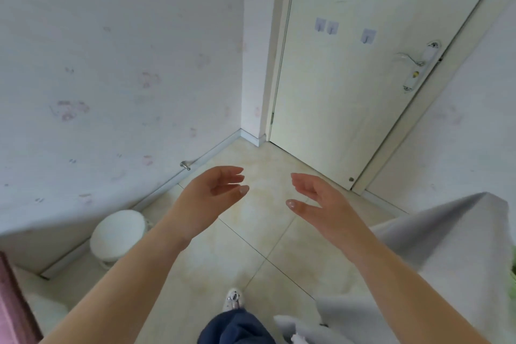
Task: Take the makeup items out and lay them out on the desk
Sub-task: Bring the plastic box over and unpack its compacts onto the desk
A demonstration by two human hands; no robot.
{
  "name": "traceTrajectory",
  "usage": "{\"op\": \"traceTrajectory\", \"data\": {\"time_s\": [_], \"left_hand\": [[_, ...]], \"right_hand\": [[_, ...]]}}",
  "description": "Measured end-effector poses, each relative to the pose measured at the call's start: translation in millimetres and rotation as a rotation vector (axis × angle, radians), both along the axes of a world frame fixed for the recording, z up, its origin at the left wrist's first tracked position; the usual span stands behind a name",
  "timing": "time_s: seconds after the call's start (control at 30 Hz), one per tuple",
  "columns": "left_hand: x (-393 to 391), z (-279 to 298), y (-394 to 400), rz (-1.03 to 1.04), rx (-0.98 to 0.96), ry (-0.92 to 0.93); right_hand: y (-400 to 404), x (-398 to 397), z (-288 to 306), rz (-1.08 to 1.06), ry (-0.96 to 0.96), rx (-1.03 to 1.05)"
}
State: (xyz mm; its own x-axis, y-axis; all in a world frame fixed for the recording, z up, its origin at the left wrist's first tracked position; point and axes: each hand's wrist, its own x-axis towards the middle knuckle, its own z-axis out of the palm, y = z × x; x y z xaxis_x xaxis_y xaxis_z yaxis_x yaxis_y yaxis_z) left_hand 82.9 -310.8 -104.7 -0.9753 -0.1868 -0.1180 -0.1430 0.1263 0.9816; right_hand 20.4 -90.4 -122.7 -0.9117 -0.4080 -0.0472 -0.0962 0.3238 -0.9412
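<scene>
My left hand (212, 193) and my right hand (318, 200) are held out in front of me above the tiled floor, palms turned toward each other, a gap between them. Both hands hold nothing and their fingers are apart and loosely curled. No makeup items and no desk show in this view.
A closed white door (349, 78) with a lever handle (410, 60) and stick-on hooks stands ahead. A wallpapered wall runs along the left, with a round white bin (118, 234) at its foot. Grey cloth (446, 246) covers something at the right. My foot (233, 299) shows below.
</scene>
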Motion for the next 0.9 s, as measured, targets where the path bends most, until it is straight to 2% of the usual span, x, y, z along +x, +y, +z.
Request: {"op": "traceTrajectory", "data": {"time_s": [0.27,0.43,0.63,0.9], "left_hand": [[-168.3,9.3,-53.8,-0.093,-0.093,-0.023],[-262.1,11.6,-47.3,-0.225,-0.13,-0.038],[-385.3,7.8,0.3,-0.476,-0.132,-0.026],[-548.7,14.5,127.1,-0.932,-0.08,0.038]], "right_hand": [[-53.0,-148.2,8.1,-0.086,-0.026,-0.059],[-46.5,-216.8,17.5,-0.202,-0.019,-0.084],[-3.5,-286.2,12.9,-0.431,-0.011,-0.1],[85.3,-355.8,19.6,-0.901,0.03,-0.063]]}}
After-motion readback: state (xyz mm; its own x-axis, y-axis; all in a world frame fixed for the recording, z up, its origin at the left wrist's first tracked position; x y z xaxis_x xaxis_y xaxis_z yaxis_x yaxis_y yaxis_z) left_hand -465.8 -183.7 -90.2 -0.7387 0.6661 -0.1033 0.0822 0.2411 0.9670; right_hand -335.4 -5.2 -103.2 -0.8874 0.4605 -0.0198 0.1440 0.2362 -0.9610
